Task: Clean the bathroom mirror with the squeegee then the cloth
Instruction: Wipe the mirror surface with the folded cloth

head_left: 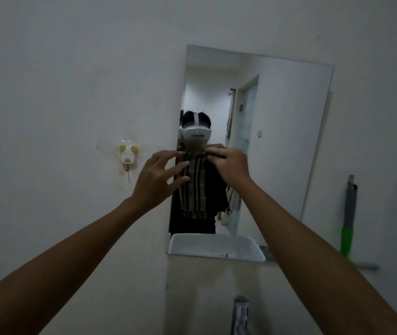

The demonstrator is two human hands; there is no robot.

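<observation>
Both hands are holding up the striped cloth (196, 187) before the mirror (277, 131).
The right hand (228, 163) is pinching its top corner while the left hand (158, 180), fingers spread, is barely touching it, so the cloth could slip down.

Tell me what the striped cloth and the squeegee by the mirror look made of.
Cloth: soft woven fabric, matte, dark and tan stripes; it drapes and bunches where the right hand pinches it. Squeegee: probably plastic, with a smooth grey upper handle and a bright green grip; dim light leaves its blade material unclear. Mirror: frameless reflective glass.
</observation>
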